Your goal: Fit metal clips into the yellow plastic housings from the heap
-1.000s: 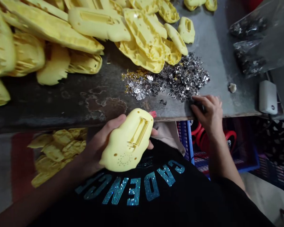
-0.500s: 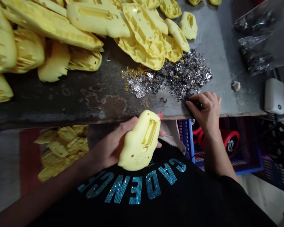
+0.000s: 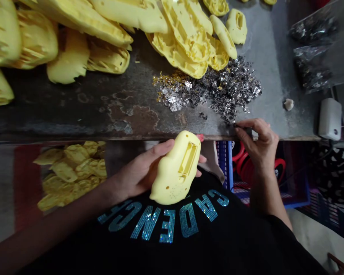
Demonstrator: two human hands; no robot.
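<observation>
My left hand (image 3: 140, 172) holds a pale yellow moulded plastic casing (image 3: 177, 172) just below the table edge, with its rectangular slot facing up and small holes near its lower end. A small red item (image 3: 200, 137) peeks out behind the casing's top. My right hand (image 3: 259, 147) rests at the metal table's (image 3: 88, 118) front edge, its fingertips pinching something small and dark, mostly hidden. Those fingertips are just below a heap of silver and gold metal pieces (image 3: 223, 89). Large yellow plastic casings (image 3: 177, 46) lie heaped beyond it.
Loose yellow pieces (image 3: 71, 172) lie below the table at left. Under the right side stand a blue crate (image 3: 225, 164) and red round objects (image 3: 245, 160). On the table's right are clear bags of dark pieces (image 3: 312, 49) and a white box (image 3: 329, 119).
The view has shifted, moving the table contents up the picture. My left hand has turned the casing slightly, and my right hand has moved a little right along the table edge.
</observation>
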